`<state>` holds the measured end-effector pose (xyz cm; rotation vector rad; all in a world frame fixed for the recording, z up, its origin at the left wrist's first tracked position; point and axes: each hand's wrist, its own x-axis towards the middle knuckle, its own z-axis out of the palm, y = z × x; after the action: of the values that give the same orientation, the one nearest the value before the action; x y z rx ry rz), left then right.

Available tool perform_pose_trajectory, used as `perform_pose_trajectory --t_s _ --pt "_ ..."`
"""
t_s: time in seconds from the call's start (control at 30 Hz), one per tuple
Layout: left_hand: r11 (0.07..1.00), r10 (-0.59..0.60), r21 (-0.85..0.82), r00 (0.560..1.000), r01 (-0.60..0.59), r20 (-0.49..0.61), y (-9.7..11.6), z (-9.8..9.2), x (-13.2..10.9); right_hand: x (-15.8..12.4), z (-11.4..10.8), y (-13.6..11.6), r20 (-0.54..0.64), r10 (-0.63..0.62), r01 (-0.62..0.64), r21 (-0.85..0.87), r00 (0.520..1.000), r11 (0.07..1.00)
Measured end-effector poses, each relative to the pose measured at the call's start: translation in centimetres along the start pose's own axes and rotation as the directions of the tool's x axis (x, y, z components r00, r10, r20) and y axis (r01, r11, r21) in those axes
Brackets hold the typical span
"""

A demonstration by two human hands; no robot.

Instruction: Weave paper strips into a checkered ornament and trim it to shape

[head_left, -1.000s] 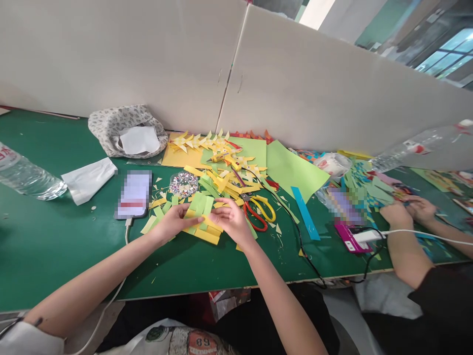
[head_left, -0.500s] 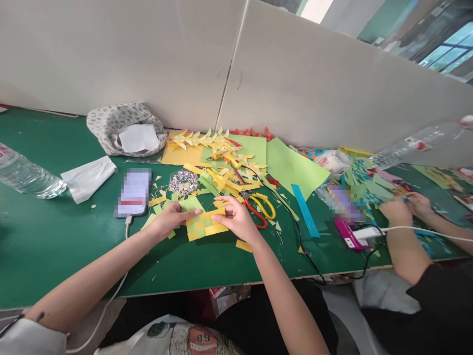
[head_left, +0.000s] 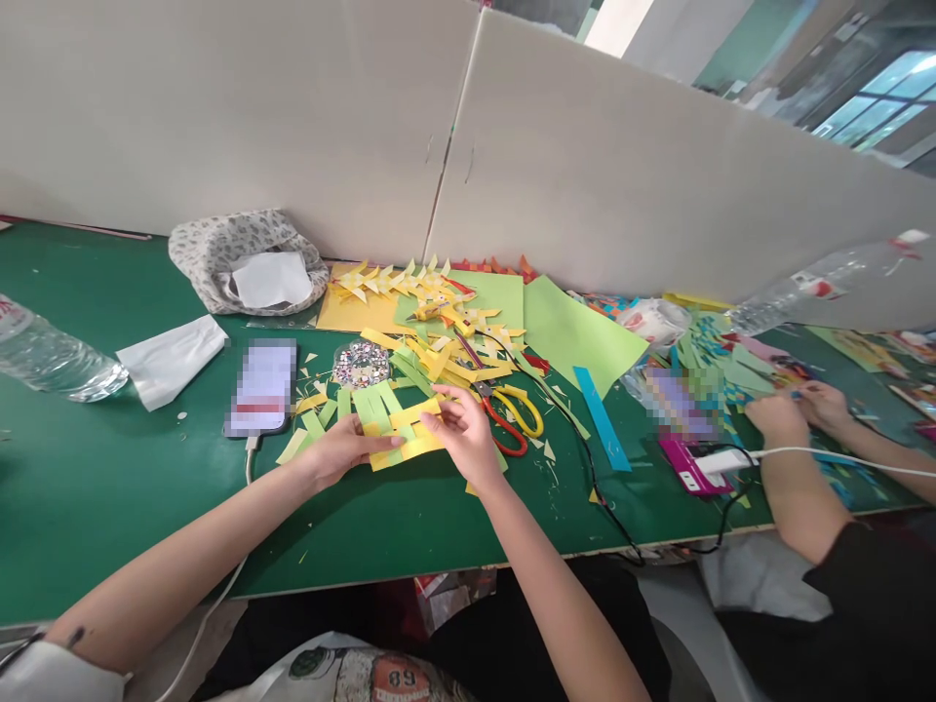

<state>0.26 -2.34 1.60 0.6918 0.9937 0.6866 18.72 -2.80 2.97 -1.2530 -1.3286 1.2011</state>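
Observation:
A mat woven of green and yellow paper strips [head_left: 395,429] lies on the green table [head_left: 109,487]. My left hand [head_left: 343,450] presses on its left edge, fingers stretched flat over the strips. My right hand [head_left: 460,434] pinches the end of a yellow strip at the mat's right side. Loose yellow and green strips [head_left: 439,356] are piled just behind the mat.
Red and yellow scissors [head_left: 512,414] lie right of my hand. A phone [head_left: 261,385], a disc of beads [head_left: 361,363], tissues [head_left: 170,359] and a water bottle [head_left: 51,356] sit left. Green sheets [head_left: 577,336] and a blue strip [head_left: 601,417] lie right. Another person's hands [head_left: 797,409] work at right.
The woven mat has been lowered flat and turned slightly. My left hand went from gripping its edge to pressing flat on it; my right hand shifted up to a yellow strip.

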Motion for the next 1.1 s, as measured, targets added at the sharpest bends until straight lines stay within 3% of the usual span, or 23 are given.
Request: perform_pose_trajectory --t_s 0.1,0.17,0.37,0.8,1.1 --pt "0.993 0.029 -0.113 0.999 -0.034 -0.045 0.0 0.1 0.2 0.0 0.2 0.0 -0.206 -0.049 0.066 0.077 0.977 0.995" --pt "0.981 0.04 -0.187 0.996 -0.054 -0.08 -0.1 0.0 0.5 -0.2 0.4 0.2 -0.28 -0.042 0.067 0.083 0.959 0.994" --pt "0.955 0.068 -0.286 0.996 -0.083 -0.059 -0.3 -0.3 0.9 -1.0 1.7 1.3 -0.131 -0.118 0.108 -0.078 0.984 0.991" --pt "0.939 0.06 -0.336 0.997 -0.076 -0.057 -0.5 -0.3 1.2 -1.5 2.4 1.5 -0.102 -0.319 0.283 -0.266 0.942 0.922" --pt "0.947 0.134 -0.3 0.99 -0.117 0.036 -1.0 -0.4 1.3 -1.6 2.1 1.3 -0.108 -0.386 0.333 -0.332 0.916 0.883"
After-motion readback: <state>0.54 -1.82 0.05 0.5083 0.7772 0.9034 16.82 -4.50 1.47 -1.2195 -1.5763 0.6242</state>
